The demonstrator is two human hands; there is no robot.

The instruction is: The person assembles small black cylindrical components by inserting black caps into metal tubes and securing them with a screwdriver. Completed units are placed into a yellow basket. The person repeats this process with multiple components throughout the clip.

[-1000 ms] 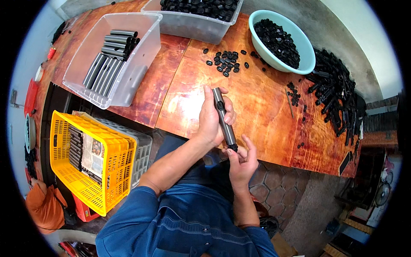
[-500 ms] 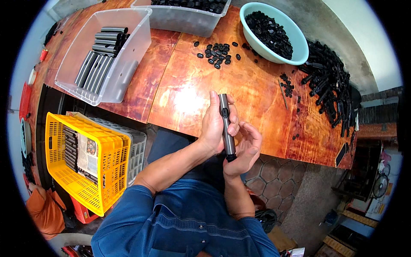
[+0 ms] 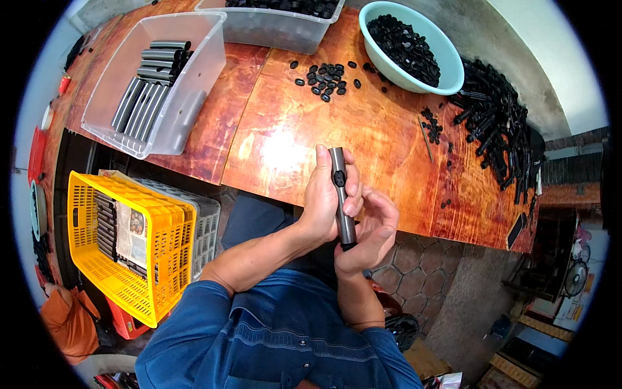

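Note:
My left hand point(image 3: 321, 202) is wrapped round a short dark grey metal tube point(image 3: 345, 225), held upright over the table's front edge. A black oval piece point(image 3: 339, 178) sits in an opening in the tube's side, below its upper end. My right hand point(image 3: 369, 243) is curled at the tube's lower end, its palm and thumb against a black end part point(image 3: 348, 246) that is mostly hidden. On the table beyond lies a loose group of small black oval pieces point(image 3: 328, 83).
A clear plastic bin point(image 3: 188, 113) with metal tubes stands at left, another bin point(image 3: 285, 32) behind. A pale blue basin point(image 3: 447, 81) of black pieces is at back right, beside piled black parts point(image 3: 495, 123). A yellow crate point(image 3: 172, 259) sits lower left; a person point(image 3: 68, 318) is beyond.
Less of the black end part shows below the tube now. My right palm has come up closer against the tube's lower end, and the tube sits slightly lower in view.

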